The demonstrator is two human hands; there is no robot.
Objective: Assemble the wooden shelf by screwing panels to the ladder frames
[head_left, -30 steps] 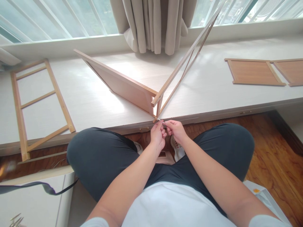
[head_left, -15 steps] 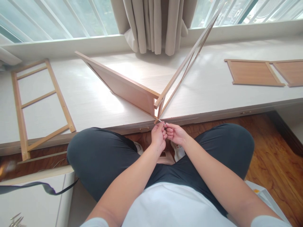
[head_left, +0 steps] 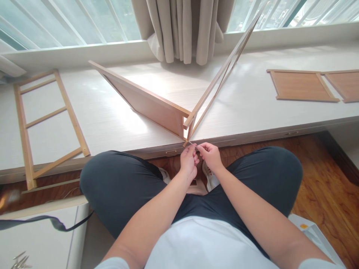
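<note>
My left hand (head_left: pixel 188 160) is closed, thumb and forefinger pinching a thin metal rod (head_left: pixel 190 142) that meets the lower near corner of the wooden pieces. Beside it, my right hand (head_left: pixel 209 154) pinches the rod's near end; most of the rod is covered by fingers. A framed wooden panel (head_left: pixel 143 101) stands on its edge, slanting back to the left. Against its near end stands an open wooden frame (head_left: pixel 209 93), slanting back to the right, so the two form a V. Their shared corner juts slightly over the ledge's front edge.
A ladder-like wooden frame (head_left: pixel 46 116) lies at the left of the white ledge (head_left: pixel 117 130). Two joined wooden panels (head_left: pixel 304 86) lie at the right. Several metal screws (head_left: pixel 21 261) rest on a white surface (head_left: pixel 42 244) at lower left, crossed by a dark strap (head_left: pixel 57 223).
My right hand has turned over and its fingers have shifted at the rod's end. My left hand keeps its pinch. The wooden pieces stay in place.
</note>
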